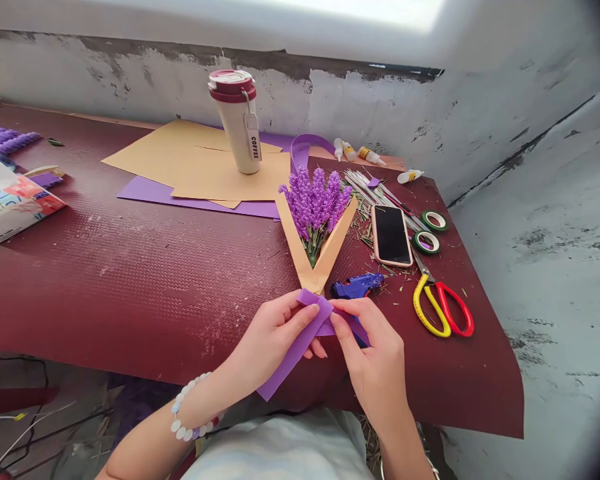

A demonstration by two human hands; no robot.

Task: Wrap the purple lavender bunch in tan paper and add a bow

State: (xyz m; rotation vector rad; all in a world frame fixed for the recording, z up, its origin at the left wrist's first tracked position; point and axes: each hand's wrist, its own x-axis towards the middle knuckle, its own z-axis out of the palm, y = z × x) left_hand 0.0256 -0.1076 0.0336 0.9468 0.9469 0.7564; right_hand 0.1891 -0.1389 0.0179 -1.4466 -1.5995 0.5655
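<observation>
The fingers [291,308] of the left hand [273,337] are pinching the purple paper strip [293,357] at its upper fold, and the fingers [344,339] of the right hand [377,363] are gripping the same strip from the other side. The strip is sitting at the tabletop [145,280] edge, touching the tip of the tan paper cone [314,270] that is wrapping the lavender bouquet [316,200]. A blue glue gun [357,287] is lying just beside the right hand, with scissors [440,308] and a phone [391,235] lying farther right.

Bright daylight, sharp, dark corner vignetting.
</observation>
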